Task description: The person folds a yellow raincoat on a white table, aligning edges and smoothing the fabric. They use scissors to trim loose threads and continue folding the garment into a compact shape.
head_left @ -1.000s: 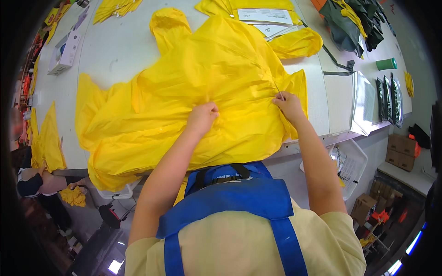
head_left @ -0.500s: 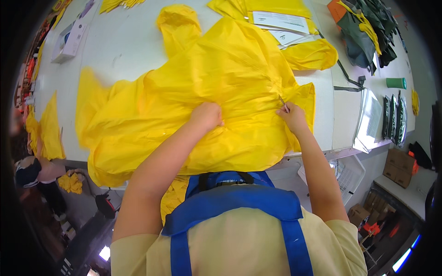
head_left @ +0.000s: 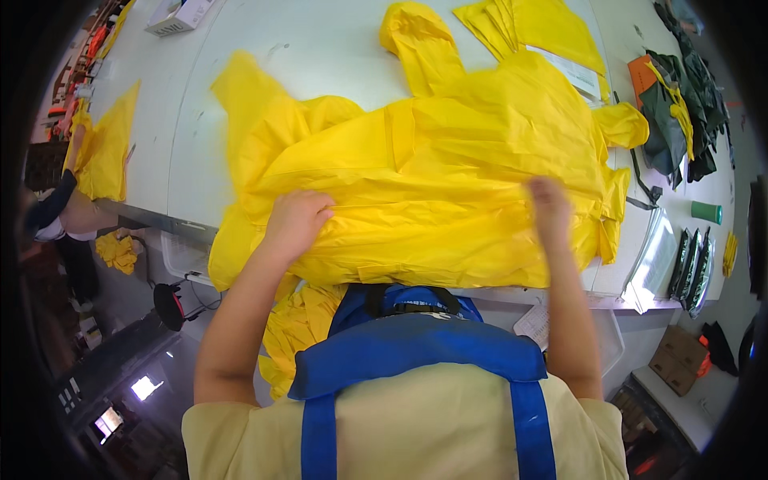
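A large yellow raincoat [head_left: 448,168] with a smooth, shiny surface lies spread and creased over the near part of the table, and a sleeve points to the back. My left hand [head_left: 298,222] is on its left part, fingers closed on a fold of the fabric near the front. Over the right part is my right hand [head_left: 550,214], blurred by motion and looking closed like a fist. Whatever it holds is hidden by the blur.
Flat yellow pieces [head_left: 552,32] and white papers [head_left: 572,74] lie at the back right. Dark green garments [head_left: 668,120], a green roll [head_left: 706,212] and packed dark bundles [head_left: 692,268] are farther right. At far left, a person's arm [head_left: 60,192] reaches toward yellow fabric [head_left: 108,152].
The raincoat has been shifted and re-spread, its folds now running across. My left hand has moved left along it. My right hand has moved right; the small snips it held no longer show.
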Demonstrator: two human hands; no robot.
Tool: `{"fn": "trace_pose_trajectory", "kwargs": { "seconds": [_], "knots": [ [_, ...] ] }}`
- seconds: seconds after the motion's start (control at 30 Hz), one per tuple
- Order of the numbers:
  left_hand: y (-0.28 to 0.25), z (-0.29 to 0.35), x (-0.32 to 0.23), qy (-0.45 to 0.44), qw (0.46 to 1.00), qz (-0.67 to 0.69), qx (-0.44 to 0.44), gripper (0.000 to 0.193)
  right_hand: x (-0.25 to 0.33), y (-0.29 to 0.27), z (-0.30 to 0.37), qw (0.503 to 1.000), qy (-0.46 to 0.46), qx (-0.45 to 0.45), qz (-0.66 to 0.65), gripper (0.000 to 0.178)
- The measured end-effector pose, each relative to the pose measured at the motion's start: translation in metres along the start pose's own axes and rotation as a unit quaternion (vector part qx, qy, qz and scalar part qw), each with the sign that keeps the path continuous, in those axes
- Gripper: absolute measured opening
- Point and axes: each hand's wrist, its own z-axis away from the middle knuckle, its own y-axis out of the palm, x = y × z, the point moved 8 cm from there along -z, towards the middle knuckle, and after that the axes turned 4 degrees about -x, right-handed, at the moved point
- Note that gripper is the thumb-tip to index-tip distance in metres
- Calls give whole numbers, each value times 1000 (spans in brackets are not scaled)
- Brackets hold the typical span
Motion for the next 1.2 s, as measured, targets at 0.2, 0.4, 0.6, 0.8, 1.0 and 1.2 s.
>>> {"fn": "trace_pose_trajectory", "kwargs": {
  "seconds": [0.2,0.4,0.6,0.8,1.0,1.2],
  "knots": [
    [24,17,51,-92,988,118,46,13,83,148,37,956,-42,288,29,17],
    [69,11,73,-116,985,90,87,14,66,161,40,937,16,347,22,19],
    [79,7,79,-132,985,59,95,13,57,170,39,926,87,366,45,19],
    [82,4,88,-94,986,82,114,12,64,172,40,923,59,368,92,23],
    [72,10,81,-106,984,68,126,11,70,168,38,942,43,325,66,26],
    [0,99,87,-190,966,-155,-78,23,67,150,47,954,47,285,75,21]
  ]
}}
